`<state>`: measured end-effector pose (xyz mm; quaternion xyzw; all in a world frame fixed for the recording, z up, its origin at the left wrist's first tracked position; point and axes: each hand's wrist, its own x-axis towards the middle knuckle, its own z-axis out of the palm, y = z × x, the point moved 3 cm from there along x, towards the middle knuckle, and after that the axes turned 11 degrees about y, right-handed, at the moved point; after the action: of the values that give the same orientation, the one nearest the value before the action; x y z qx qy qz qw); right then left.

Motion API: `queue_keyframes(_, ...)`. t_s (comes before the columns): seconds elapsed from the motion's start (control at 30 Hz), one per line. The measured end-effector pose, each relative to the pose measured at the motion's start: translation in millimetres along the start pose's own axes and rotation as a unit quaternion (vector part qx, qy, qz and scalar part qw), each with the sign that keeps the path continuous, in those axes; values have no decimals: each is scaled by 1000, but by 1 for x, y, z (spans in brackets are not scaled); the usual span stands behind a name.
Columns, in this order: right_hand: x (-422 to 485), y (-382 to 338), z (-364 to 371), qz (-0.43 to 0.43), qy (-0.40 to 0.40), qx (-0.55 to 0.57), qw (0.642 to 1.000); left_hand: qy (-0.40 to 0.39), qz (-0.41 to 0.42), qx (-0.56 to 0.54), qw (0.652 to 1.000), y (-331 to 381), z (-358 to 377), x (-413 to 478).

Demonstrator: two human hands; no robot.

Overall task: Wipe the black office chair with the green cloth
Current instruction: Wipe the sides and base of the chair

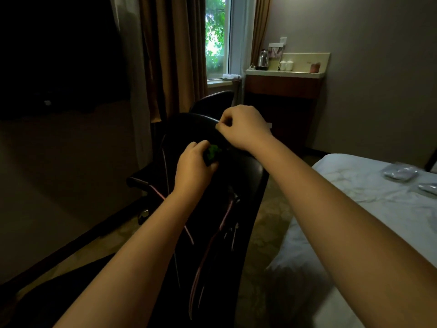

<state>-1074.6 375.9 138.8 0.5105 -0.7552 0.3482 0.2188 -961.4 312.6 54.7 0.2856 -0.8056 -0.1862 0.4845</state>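
Green cloth (pixel 214 151), soft and light, is bunched in the left hand (pixel 194 162) and pressed against the back of the black office chair (pixel 246 176); right hand (pixel 238 124) curls at the chair's top rim, grip unclear; the wheeled chair probably rolls, so hold that rim.

Green cloth (pixel 213 151) mostly hidden by left hand (pixel 192 168).

Hotel room: bed (pixel 369 192), kettle (pixel 263 58).
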Motion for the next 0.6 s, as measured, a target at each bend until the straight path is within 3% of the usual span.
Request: queue_keyframes(0.6, 11, 5, 10, -40, 1, 18, 999, 27, -89, 25, 995, -67, 23, 70)
